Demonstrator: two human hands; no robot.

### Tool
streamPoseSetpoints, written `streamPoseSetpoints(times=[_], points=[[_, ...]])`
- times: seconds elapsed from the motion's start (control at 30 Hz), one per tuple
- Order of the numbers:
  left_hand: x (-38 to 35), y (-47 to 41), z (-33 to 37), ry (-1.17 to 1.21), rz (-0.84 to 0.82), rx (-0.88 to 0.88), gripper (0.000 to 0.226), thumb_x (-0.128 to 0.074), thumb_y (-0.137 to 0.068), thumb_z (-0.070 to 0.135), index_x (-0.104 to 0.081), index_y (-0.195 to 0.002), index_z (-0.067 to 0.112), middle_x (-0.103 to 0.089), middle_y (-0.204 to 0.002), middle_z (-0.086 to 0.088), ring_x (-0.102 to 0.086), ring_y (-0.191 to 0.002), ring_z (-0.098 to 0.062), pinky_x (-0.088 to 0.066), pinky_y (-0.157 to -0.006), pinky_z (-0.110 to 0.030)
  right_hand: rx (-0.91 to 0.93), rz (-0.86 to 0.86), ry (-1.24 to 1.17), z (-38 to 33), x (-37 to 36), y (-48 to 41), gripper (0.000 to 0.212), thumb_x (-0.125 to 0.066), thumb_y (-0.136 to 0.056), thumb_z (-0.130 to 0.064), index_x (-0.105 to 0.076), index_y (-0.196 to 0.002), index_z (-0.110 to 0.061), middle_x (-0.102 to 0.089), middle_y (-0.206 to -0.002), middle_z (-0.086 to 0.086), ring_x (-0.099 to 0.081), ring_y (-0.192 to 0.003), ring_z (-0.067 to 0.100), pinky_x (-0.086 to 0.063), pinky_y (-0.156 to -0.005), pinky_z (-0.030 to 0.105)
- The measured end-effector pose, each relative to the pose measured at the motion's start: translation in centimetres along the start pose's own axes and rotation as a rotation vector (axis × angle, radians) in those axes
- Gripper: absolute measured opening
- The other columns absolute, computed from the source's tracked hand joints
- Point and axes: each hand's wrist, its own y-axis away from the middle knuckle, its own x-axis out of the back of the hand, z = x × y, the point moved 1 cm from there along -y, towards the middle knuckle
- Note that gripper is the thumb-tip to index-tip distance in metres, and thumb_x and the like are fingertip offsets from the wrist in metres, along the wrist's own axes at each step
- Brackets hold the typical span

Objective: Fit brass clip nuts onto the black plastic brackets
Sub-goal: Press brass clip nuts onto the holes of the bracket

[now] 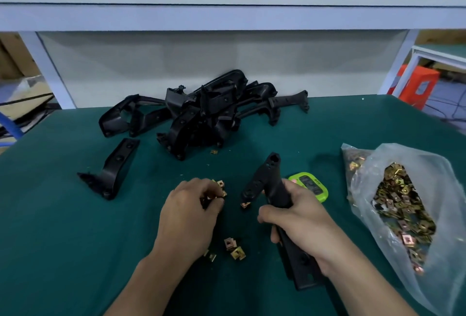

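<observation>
Green tabletop [75, 240] carries everything. The right grip [300, 217] is clamped round one black bracket [267, 179], its long axis pointing away and slightly left. The left grip [191, 212], just left of it, pinches clip nuts [220, 189] from a small cluster. Three loose nuts [234, 249] lie by the left wrist, one spare bracket [116, 169] lies apart at left, and a tangled pile [201, 114] sits uncounted behind.

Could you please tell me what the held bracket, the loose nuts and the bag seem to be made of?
Bracket: likely moulded plastic, matte black with dull sheen. Nuts: seemingly metal, brass-coloured, glinting on folded faces. Bag: thin clear plastic film, crinkled, contents visible through it.
</observation>
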Motion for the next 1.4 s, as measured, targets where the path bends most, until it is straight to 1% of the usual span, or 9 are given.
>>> streamPoseSetpoints(times=[0.2, 0.3, 0.4, 0.53, 0.67, 0.8, 1.0, 1.2, 1.4], points=[[0.9, 1.0, 1.3, 0.244, 0.110, 0.064, 0.022, -0.073, -0.088, 0.019, -0.067, -0.082, 0.039, -0.070, -0.082, 0.030, -0.064, -0.086, 0.010, -0.041, -0.070, -0.001, 0.100, 0.090, 0.237, -0.6, 0.4, 0.3, 0.013, -0.066, -0.081, -0.021, -0.060, -0.088, -0.029, -0.069, -0.064, 0.005, -0.062, -0.047, 0.023, -0.050, -0.047, 0.031], [1.2, 1.3, 1.5, 0.332, 0.151, 0.096, 0.026, -0.077, -0.085, 0.018, -0.076, -0.081, 0.044, -0.072, -0.082, 0.026, -0.067, -0.081, 0.006, -0.046, -0.069, -0.004, 0.202, 0.256, 0.659, -0.7, 0.5, 0.7, 0.020, -0.065, -0.084, -0.046, -0.054, -0.096, -0.035, -0.063, -0.073, -0.008, -0.058, -0.065, 0.018, -0.049, -0.058, 0.037], [1.5, 1.7, 1.4, 0.420, 0.138, 0.096, 0.033, -0.077, -0.088, 0.017, -0.078, -0.087, 0.049, -0.073, -0.089, 0.027, -0.067, -0.088, 0.007, -0.045, -0.072, -0.003, 0.229, 0.377, 0.936, -1.0, 0.1, 1.7, 0.028, -0.056, -0.086, -0.053, -0.041, -0.109, -0.043, -0.050, -0.070, -0.015, -0.046, -0.063, 0.022, -0.038, -0.058, 0.036], [1.5, 2.3, 1.6, 0.470, 0.091, 0.036, 0.036, -0.068, -0.096, 0.012, -0.079, -0.096, 0.047, -0.074, -0.095, 0.024, -0.067, -0.093, 0.004, -0.045, -0.076, -0.004, 0.262, 0.424, 0.969, -0.9, -0.5, 2.2, 0.036, -0.054, -0.088, -0.048, -0.036, -0.119, -0.044, -0.040, -0.067, -0.016, -0.036, -0.054, 0.017, -0.029, -0.053, 0.036], [1.4, 2.5, 1.8, 0.489, 0.090, 0.070, 0.035, -0.074, -0.092, 0.011, -0.080, -0.096, 0.045, -0.074, -0.094, 0.022, -0.068, -0.090, 0.003, -0.044, -0.075, -0.003, 0.230, 0.360, 0.976, -0.5, -0.7, 1.9, 0.046, -0.056, -0.090, -0.048, -0.036, -0.131, -0.044, -0.063, -0.089, -0.010, -0.054, -0.074, 0.029, -0.035, -0.062, 0.037], [1.4, 2.3, 1.7, 0.506, 0.102, 0.147, 0.026, -0.078, -0.089, 0.019, -0.080, -0.092, 0.045, -0.075, -0.087, 0.027, -0.069, -0.084, 0.009, -0.046, -0.069, -0.002, 0.221, 0.329, 0.984, 0.0, -0.8, 1.5, 0.043, -0.057, -0.087, -0.049, -0.040, -0.126, -0.041, -0.063, -0.085, -0.006, -0.051, -0.072, 0.030, -0.036, -0.062, 0.037], [0.8, 1.9, 1.6, 0.626, 0.057, 0.270, 0.014, -0.074, -0.090, 0.040, -0.081, -0.077, 0.039, -0.076, -0.071, 0.008, -0.068, -0.064, -0.001, -0.050, -0.066, -0.022, 0.240, 0.247, 0.941, 0.3, -1.0, 1.1, 0.043, -0.050, -0.075, -0.048, -0.046, -0.118, -0.042, -0.067, -0.082, -0.008, -0.054, -0.071, 0.027, -0.038, -0.060, 0.035], [1.0, 1.7, 1.7, 0.844, -0.028, 0.312, 0.028, -0.082, -0.073, 0.043, -0.078, -0.068, 0.015, -0.070, -0.064, -0.005, -0.061, -0.059, -0.009, -0.049, -0.056, -0.017, 0.262, 0.230, 0.928, 0.1, -1.2, 1.0, 0.043, -0.053, -0.074, -0.047, -0.046, -0.116, -0.040, -0.068, -0.082, -0.008, -0.062, -0.076, 0.026, -0.042, -0.060, 0.034], [0.8, 1.9, 2.6, 1.011, -0.247, 0.415, 0.029, -0.067, -0.095, 0.019, -0.076, -0.068, 0.013, -0.068, -0.073, -0.009, -0.064, -0.064, -0.015, -0.055, -0.059, -0.022, 0.264, 0.196, 0.938, -0.3, -1.6, 1.4, 0.045, -0.059, -0.080, -0.040, -0.044, -0.121, -0.043, -0.071, -0.089, -0.009, -0.064, -0.083, 0.028, -0.052, -0.071, 0.036]])
